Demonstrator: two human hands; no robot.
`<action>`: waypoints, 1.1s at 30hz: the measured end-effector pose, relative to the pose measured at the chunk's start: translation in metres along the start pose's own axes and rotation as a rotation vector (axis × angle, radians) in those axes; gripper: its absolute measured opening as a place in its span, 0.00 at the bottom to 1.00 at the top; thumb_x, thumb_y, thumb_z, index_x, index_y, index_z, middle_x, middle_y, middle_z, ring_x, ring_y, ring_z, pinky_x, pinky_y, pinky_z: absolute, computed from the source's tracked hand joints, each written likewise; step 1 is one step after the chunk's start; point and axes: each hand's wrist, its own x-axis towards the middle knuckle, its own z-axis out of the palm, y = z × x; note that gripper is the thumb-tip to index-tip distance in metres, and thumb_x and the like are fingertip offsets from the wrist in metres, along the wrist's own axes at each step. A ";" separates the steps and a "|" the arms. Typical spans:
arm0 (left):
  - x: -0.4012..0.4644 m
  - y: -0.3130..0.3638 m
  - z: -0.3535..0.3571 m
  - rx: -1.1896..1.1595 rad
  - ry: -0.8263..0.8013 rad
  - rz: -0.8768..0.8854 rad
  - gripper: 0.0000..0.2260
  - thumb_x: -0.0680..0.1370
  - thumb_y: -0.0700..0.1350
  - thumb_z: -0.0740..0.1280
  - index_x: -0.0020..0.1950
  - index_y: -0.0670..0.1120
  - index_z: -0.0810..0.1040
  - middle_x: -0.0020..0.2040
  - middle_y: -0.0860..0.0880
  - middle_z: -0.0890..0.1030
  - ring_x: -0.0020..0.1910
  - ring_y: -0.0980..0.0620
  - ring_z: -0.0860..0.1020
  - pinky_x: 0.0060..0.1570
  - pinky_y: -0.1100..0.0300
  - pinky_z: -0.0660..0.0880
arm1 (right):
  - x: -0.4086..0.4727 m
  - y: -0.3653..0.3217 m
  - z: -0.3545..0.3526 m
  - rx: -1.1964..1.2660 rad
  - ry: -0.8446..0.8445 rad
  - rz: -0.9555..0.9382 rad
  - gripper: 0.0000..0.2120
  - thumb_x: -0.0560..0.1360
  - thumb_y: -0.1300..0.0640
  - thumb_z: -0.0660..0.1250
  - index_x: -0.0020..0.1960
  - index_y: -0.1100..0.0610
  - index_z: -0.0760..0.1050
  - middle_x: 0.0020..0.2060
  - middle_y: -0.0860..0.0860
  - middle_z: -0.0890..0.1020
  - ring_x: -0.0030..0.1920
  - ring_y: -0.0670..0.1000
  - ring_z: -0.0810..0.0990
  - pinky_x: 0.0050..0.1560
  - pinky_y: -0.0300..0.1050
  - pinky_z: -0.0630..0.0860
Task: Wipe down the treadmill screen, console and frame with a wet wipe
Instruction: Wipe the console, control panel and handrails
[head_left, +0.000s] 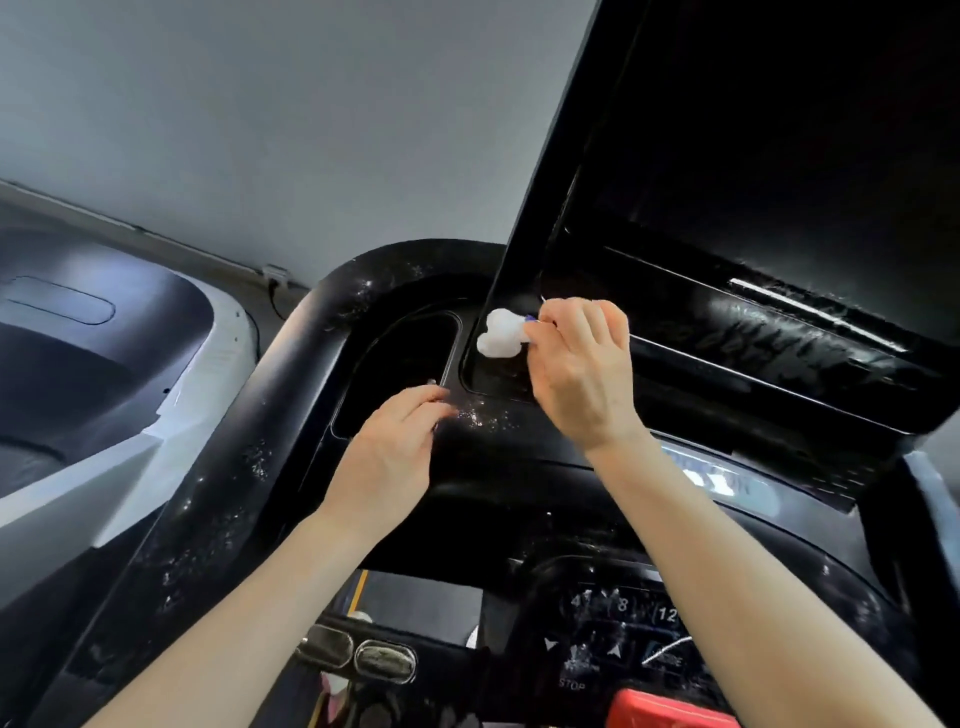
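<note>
The black treadmill console (483, 457) fills the centre, with wet streaks and droplets on its surface. Its large dark screen (779, 156) leans up at the upper right. My right hand (582, 364) pinches a crumpled white wet wipe (501, 333) and holds it in the console recess just left of the screen's lower corner. My left hand (389, 452) rests on the console beside an oval tray pocket (400, 364), fingers relaxed and holding nothing. The thick black frame rail (218, 478) curves down the left side.
A keypad with numbers and a STOP label (623, 639) lies at the lower right, above a red block (670, 709). Two metal grip sensors (358, 652) sit at the bottom centre. A neighbouring white and black machine (104, 364) stands at left. A grey wall is behind.
</note>
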 end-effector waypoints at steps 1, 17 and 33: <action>-0.002 -0.001 0.003 -0.015 -0.028 0.002 0.15 0.78 0.32 0.63 0.62 0.41 0.81 0.65 0.46 0.79 0.68 0.50 0.74 0.72 0.60 0.67 | 0.000 0.000 0.006 -0.010 -0.021 -0.027 0.09 0.78 0.67 0.63 0.45 0.62 0.81 0.52 0.53 0.73 0.48 0.55 0.77 0.56 0.51 0.72; -0.007 -0.016 0.018 -0.025 -0.272 0.061 0.23 0.80 0.31 0.64 0.75 0.41 0.70 0.77 0.49 0.66 0.78 0.50 0.62 0.77 0.66 0.47 | -0.015 -0.009 0.003 0.122 -0.607 -0.201 0.11 0.68 0.69 0.71 0.51 0.66 0.80 0.49 0.60 0.82 0.50 0.61 0.81 0.54 0.57 0.79; 0.000 -0.019 0.005 0.005 -0.376 0.077 0.25 0.83 0.34 0.59 0.78 0.49 0.62 0.77 0.58 0.57 0.78 0.61 0.52 0.72 0.75 0.40 | -0.005 -0.018 -0.006 -0.103 -0.516 -0.310 0.18 0.66 0.71 0.73 0.55 0.63 0.78 0.53 0.60 0.80 0.45 0.53 0.77 0.40 0.44 0.74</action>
